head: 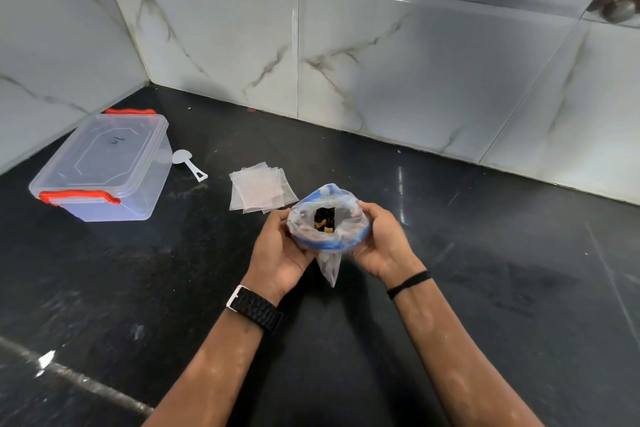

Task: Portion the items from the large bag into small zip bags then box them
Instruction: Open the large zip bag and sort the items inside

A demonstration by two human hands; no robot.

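Note:
The large clear bag with a blue zip rim stands on the black counter, its mouth wide open. Small dark and yellow pieces show deep inside. My left hand grips the bag's left rim and my right hand grips its right rim, both curled round the plastic. Just behind the bag lies a loose stack of small clear zip bags. A clear plastic box with red clips, lid on, sits at the far left.
A white plastic scoop lies on the counter between the box and the small bags. Marble-tiled walls close off the back and left side. The dark counter stretches to the right and toward me.

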